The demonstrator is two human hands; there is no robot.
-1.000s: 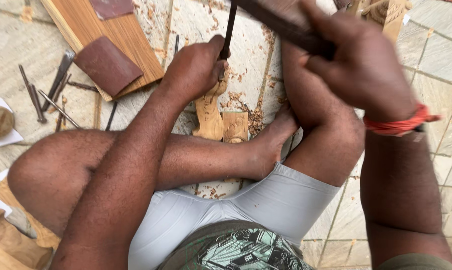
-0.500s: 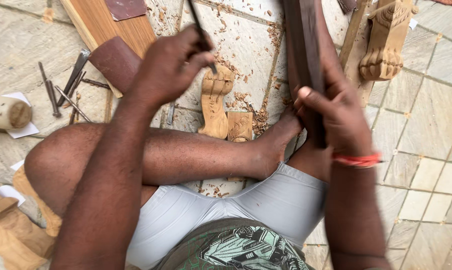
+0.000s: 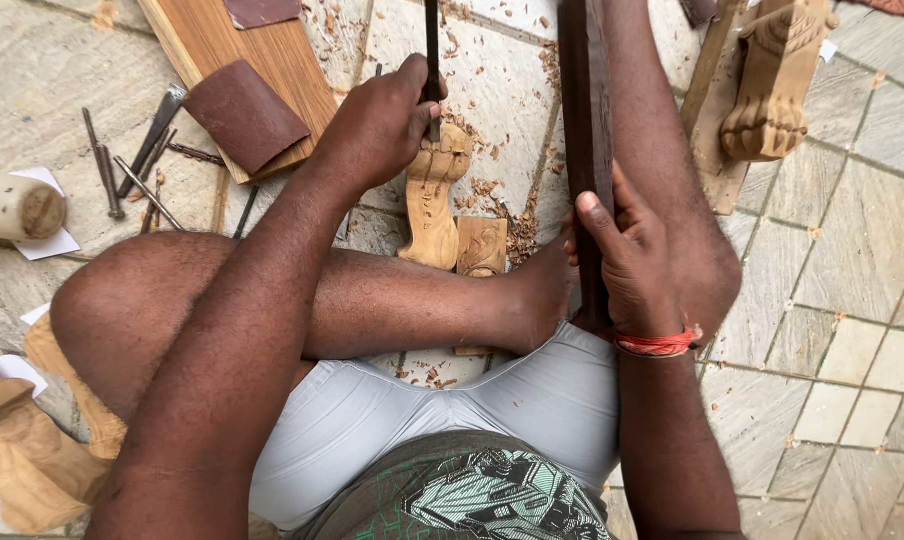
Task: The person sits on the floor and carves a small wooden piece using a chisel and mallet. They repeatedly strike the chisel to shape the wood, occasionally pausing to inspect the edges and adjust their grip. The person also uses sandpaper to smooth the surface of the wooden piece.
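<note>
I sit cross-legged on a stone floor. My left hand (image 3: 382, 125) is closed around a thin dark chisel (image 3: 432, 40) whose tip rests on the top of a pale carved wooden piece (image 3: 430, 200) lying between my legs. My right hand (image 3: 627, 255) grips a long dark wooden mallet stick (image 3: 584, 110), held upright beside my right leg. A red thread band circles my right wrist. A small carved wooden block (image 3: 482, 245) lies next to the carved piece, against my foot.
Several metal chisels (image 3: 132, 165) lie on the floor at left beside a wooden plank (image 3: 242, 50) with brown sandpaper (image 3: 244, 115) on it. A carved wooden leg (image 3: 772, 90) stands at upper right. A pale wooden cylinder (image 3: 12, 205) and carved pieces (image 3: 22, 450) sit at left. Wood chips are scattered around.
My right hand has brought the mallet stick down from a raised, slanted position to upright by my leg. My left hand keeps the chisel on the carved piece.
</note>
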